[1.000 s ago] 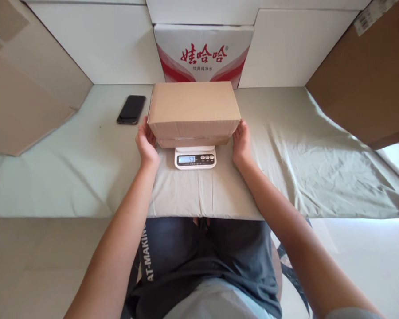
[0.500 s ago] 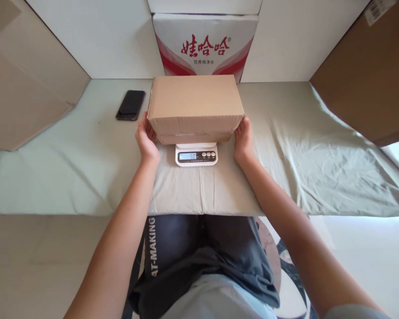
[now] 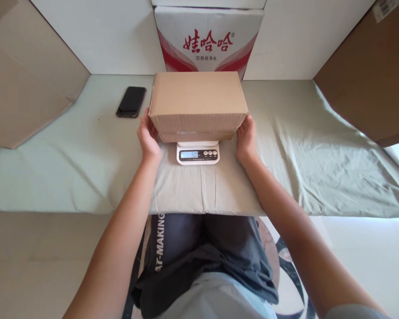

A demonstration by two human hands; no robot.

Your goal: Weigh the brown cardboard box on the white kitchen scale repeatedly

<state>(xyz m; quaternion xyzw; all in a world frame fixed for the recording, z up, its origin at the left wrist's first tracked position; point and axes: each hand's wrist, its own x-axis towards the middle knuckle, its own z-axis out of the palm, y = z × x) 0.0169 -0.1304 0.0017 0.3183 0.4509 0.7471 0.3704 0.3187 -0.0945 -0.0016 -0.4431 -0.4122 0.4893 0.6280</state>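
A plain brown cardboard box point(image 3: 197, 102) sits on a small white digital scale point(image 3: 198, 153) in the middle of the cloth-covered table; the lit display reads about 50. My left hand point(image 3: 148, 138) grips the box's lower left end and my right hand point(image 3: 246, 138) grips its lower right end. The fingertips of both hands are hidden behind the box. A second, flatter brown layer shows under the box's front edge.
A black phone point(image 3: 131, 101) lies face up at the back left. A red-and-white printed carton point(image 3: 209, 40) stands against the white wall behind the box. Large brown cartons flank the table at left point(image 3: 23, 88) and right point(image 3: 369, 75). The pale green cloth point(image 3: 319, 155) is wrinkled.
The view has shifted slightly, so the box and scale sit a little further right. Both hands keep their hold on the box ends; the scale reading is unchanged.
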